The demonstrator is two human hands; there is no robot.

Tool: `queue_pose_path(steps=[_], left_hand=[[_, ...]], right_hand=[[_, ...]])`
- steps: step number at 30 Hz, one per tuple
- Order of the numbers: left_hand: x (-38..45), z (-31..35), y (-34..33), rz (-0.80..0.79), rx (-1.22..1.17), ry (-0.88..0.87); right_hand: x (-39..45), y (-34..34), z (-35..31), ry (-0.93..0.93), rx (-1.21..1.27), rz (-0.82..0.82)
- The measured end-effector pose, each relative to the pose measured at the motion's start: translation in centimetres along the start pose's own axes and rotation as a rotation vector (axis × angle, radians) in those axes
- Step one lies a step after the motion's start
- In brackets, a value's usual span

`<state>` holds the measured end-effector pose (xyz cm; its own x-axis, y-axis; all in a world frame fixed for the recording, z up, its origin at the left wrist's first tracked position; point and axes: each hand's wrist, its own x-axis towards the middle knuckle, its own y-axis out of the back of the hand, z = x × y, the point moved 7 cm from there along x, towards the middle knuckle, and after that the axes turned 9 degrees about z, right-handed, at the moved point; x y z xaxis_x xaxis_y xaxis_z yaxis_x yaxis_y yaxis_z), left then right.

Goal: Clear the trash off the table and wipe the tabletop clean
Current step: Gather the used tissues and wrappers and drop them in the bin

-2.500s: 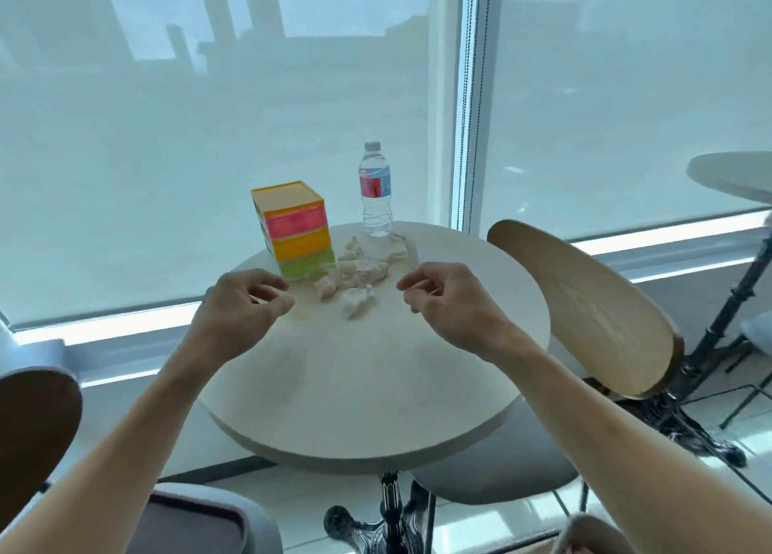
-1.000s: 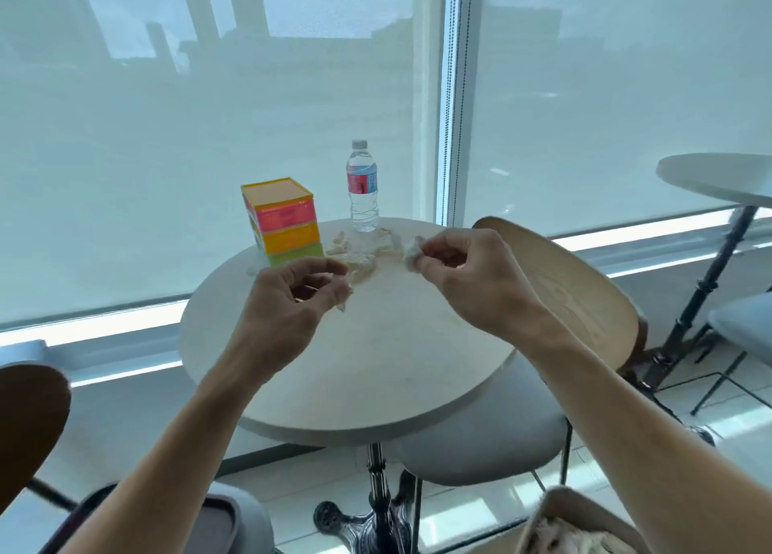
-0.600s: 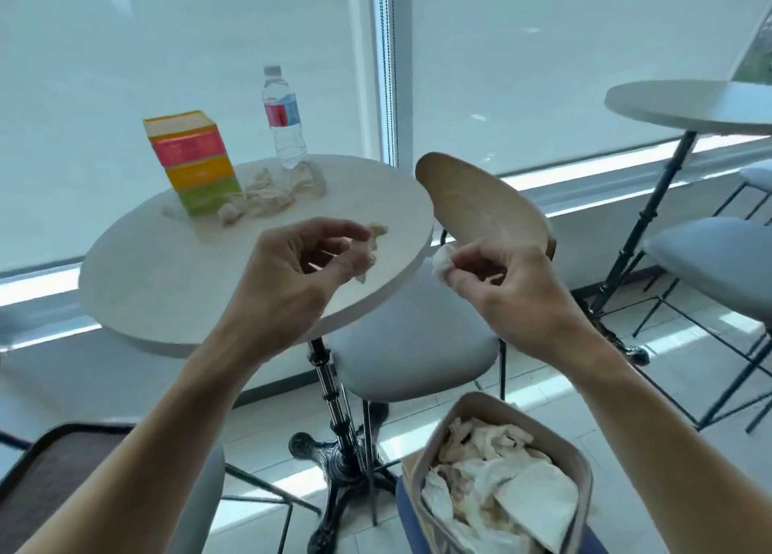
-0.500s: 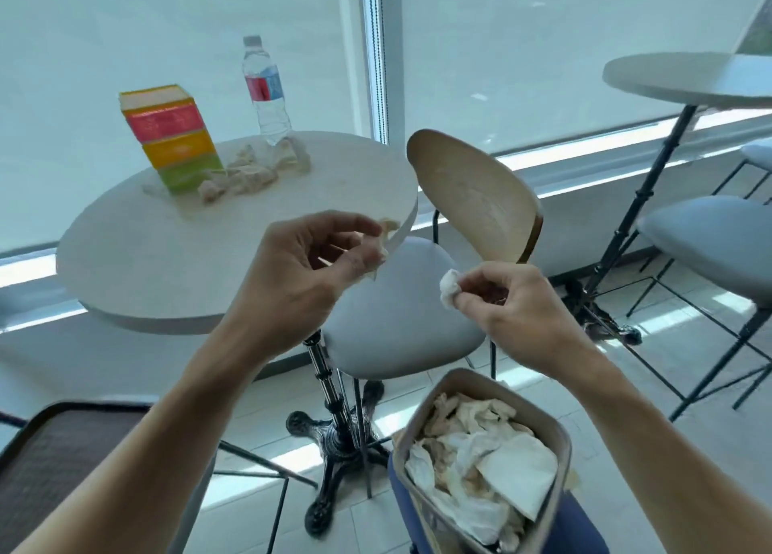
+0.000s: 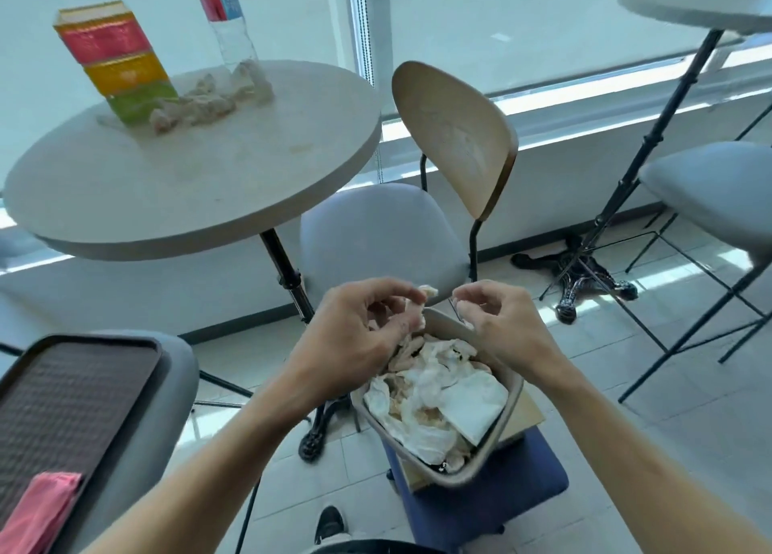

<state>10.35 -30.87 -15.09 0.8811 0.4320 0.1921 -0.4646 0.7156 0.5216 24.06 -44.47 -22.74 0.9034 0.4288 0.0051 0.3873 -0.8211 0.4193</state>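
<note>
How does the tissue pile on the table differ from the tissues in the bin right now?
The tissue pile lies loose on the round table, beside the colourful box and water bottle; the tissues in the bin are held in by the bin.
The pile is small crumpled wads; the bin also holds larger, flatter sheets.
Both hands hover over the bin, none near the pile.
Both are whitish crumpled paper trash.

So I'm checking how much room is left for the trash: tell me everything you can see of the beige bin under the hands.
The beige rounded-rectangular plastic bin sits tilted on a flat cardboard piece atop a blue padded stool. A dark liner edge shows inside its rim. It is filled nearly to the rim with crumpled white tissues. Both hands hover over its far end, each pinching a scrap.
</note>
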Motion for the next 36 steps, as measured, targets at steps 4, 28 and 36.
queue_pose_path(steps=[4, 28, 36], left_hand=[[-0.5, -1.0, -1.1, -0.08, 0.194, 0.009], [6.5, -0.1, 22.0, 0.333, 0.228, -0.128], [11.8, -5.7, 29.8, 0.396, 0.38, -0.016]], right_hand=[[0.5, 0.9, -0.8, -0.012, 0.092, 0.008], [7.7, -7.6, -25.9, 0.425, 0.09, -0.055], [11.2, -14.8, -30.8, 0.485, -0.054, -0.051]])
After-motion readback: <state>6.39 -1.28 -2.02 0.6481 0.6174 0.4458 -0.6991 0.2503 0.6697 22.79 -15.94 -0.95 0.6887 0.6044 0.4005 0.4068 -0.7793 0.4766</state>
